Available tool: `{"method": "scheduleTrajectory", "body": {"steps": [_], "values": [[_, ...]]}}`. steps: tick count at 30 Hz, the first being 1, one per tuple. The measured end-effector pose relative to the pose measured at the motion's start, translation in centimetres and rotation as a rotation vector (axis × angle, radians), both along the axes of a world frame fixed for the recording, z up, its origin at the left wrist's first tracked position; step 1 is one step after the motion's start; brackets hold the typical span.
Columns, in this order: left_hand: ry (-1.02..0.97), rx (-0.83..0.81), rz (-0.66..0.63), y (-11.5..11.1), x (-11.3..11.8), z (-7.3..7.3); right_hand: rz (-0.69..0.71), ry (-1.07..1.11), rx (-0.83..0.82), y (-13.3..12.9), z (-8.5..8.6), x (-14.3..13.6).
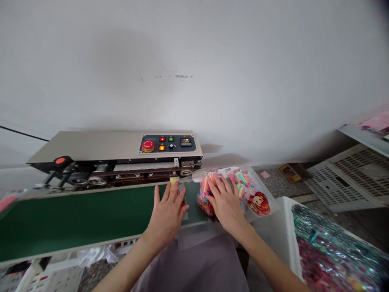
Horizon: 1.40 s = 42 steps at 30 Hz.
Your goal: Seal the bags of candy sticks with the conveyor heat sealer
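My left hand (168, 213) lies palm down with its fingers spread over a small clear packet with a yellow piece (174, 181) at the right end of the green conveyor belt (75, 219). Most of that packet is hidden under the fingers. To its right, my right hand (226, 202) rests with fingers spread on a clear printed bag (206, 207) of pink and yellow pieces. A second clear bag (259, 202), with a red-haired cartoon figure and pastel striped pieces, lies partly beneath that hand. Behind the belt stands the band sealing machine (100, 148).
The sealer's control panel (170, 144) has a red stop button and lit display. At lower right, a white box (288, 235) holds shiny green and pink packets. A perforated plastic crate (343, 178) stands beyond it. A white wall (212, 73) rises behind everything.
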<state>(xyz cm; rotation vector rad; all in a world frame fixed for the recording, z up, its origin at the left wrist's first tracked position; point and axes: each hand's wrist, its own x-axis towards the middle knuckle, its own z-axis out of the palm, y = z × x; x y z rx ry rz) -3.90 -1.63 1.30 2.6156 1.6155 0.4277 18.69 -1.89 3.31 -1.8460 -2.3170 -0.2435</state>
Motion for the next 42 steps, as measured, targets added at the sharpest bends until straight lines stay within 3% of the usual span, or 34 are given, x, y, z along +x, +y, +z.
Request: {"method": "scheduleTrajectory", "body": {"steps": [2, 4, 7, 9, 12, 19, 24, 29, 36, 39, 42], "values": [[-0.029, -0.006, 0.013, 0.5, 0.2, 1.0, 0.013, 0.000, 0.003, 0.0, 0.4, -0.4], [-0.080, -0.043, -0.052, 1.3, 1.1, 1.6, 0.050, 0.000, 0.001, -0.2, 0.6, -0.3], [-0.141, -0.094, -0.210, 2.0, 3.0, 1.5, 0.072, -0.008, -0.009, -0.4, 0.5, 0.5], [-0.163, -0.107, -0.246, 2.1, 3.9, 1.0, 0.015, -0.020, 0.006, -0.5, 0.1, 1.1], [-0.179, -0.120, -0.209, 1.7, 4.3, 0.4, -0.048, -0.014, 0.014, -0.7, -0.5, 1.5], [-0.185, -0.048, -0.081, 1.5, 4.0, 0.0, 0.027, 0.041, -0.047, -1.3, -0.9, 0.3], [-0.114, 0.050, -0.085, 1.6, 4.4, 0.0, -0.042, 0.037, -0.043, -0.8, -0.3, 0.2], [-0.072, 0.069, -0.112, 1.4, 3.9, 0.0, 0.080, 0.024, -0.062, -1.2, -0.5, -0.5], [-0.171, 0.062, -0.059, 1.8, 4.1, 1.6, -0.123, -0.013, 0.007, -0.6, -0.7, -0.5], [-0.197, 0.071, -0.157, 1.8, 5.1, 1.6, -0.108, -0.023, -0.004, -0.4, -0.8, -0.3], [-0.151, 0.006, -0.291, 1.7, 5.5, 0.3, -0.116, -0.047, -0.004, -0.3, -1.0, 0.1]]}}
